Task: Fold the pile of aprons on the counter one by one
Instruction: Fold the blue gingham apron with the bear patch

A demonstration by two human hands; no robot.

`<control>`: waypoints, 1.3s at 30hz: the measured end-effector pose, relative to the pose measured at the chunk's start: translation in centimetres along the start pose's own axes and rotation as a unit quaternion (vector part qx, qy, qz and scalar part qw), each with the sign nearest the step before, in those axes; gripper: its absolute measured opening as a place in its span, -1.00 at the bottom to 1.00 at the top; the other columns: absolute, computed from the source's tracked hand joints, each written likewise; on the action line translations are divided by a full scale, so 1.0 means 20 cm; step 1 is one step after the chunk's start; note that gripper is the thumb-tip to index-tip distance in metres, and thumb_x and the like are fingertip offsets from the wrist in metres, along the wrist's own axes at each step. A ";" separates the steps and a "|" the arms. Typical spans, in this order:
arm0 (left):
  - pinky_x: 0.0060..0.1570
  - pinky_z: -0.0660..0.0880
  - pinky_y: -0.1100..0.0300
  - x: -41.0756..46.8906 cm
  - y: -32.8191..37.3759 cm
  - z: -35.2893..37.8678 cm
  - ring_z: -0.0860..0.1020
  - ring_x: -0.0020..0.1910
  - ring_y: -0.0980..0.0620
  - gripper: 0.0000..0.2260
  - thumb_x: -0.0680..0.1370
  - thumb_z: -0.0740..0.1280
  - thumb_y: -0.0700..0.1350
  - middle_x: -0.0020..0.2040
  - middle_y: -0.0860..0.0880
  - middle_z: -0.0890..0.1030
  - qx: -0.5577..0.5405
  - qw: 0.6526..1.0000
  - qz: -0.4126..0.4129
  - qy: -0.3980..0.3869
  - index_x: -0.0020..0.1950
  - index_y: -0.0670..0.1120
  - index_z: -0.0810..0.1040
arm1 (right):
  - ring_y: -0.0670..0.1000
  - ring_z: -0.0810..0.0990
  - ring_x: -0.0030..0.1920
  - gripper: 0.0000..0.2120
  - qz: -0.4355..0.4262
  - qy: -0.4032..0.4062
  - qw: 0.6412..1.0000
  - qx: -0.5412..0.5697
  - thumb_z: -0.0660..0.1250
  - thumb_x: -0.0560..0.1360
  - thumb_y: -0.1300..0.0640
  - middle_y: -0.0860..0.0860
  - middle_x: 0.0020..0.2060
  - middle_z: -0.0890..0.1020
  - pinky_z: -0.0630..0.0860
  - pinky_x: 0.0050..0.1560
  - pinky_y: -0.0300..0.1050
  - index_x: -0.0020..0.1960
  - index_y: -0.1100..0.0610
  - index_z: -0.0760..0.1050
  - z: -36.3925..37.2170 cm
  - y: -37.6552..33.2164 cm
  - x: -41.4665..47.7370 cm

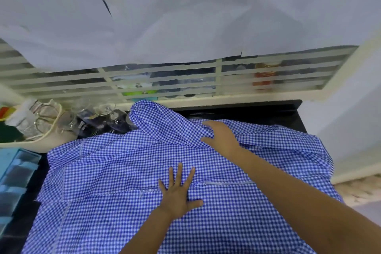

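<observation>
Fingers [179, 171] of left hand [176, 194] spread flat, pressing apron [103, 181] onto tabletop [257, 112]. Right hand [221, 137] just beyond them, grasping the bunched upper fold, ridge running away leftward. Judged next: draw fold back toward flat fingers.

Even soft light; motion blur, edges warped.
</observation>
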State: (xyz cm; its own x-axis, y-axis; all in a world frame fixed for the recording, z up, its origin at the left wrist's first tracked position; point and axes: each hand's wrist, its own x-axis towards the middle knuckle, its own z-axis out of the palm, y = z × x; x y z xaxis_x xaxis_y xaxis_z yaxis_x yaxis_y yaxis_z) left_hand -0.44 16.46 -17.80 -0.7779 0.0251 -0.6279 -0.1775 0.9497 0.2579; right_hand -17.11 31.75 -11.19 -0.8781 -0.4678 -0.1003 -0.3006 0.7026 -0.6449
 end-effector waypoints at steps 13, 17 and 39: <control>0.25 -0.34 -0.47 -0.02 -0.03 -0.03 -0.56 0.35 -0.17 0.06 0.33 0.36 0.41 0.40 0.00 -0.57 -0.012 0.999 0.006 -0.036 0.47 0.24 -0.40 | 0.02 0.56 -0.12 -0.80 0.010 0.123 0.987 0.106 0.28 0.46 0.39 0.03 -0.19 0.60 0.52 -0.04 -0.05 -0.21 0.12 0.53 -0.26 -0.22 -0.12; 0.27 -0.29 -0.47 -0.04 -0.04 -0.04 -0.50 0.42 -0.21 0.07 0.32 0.34 0.44 0.44 -0.03 -0.54 0.003 1.000 0.006 -0.027 0.49 0.21 -0.39 | -0.18 0.58 -0.06 -0.64 0.014 0.186 0.963 0.197 0.25 0.42 0.54 -0.04 -0.09 0.62 0.47 -0.04 -0.38 -0.29 0.09 0.50 -0.54 -0.08 -0.65; -0.16 0.41 0.08 0.16 0.32 -0.32 0.43 -0.21 -0.03 -0.73 0.51 0.39 0.05 -0.19 -0.08 0.46 -0.571 0.807 -0.152 0.001 -0.06 -0.16 0.50 | 0.09 0.38 -0.48 -0.45 0.360 0.130 0.899 0.214 0.32 0.44 -0.29 0.04 -0.54 0.32 0.42 -0.36 0.01 -0.41 0.09 0.19 -0.03 0.20 -0.67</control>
State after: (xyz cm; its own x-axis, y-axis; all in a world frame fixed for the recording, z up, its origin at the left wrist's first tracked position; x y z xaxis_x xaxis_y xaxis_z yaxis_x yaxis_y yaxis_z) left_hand -7.83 20.62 -13.44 -0.5942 -0.1572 -0.7888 -0.7992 0.0049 0.6010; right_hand -6.81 41.12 -12.07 -0.8618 0.2056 -0.4638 0.5021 0.4756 -0.7223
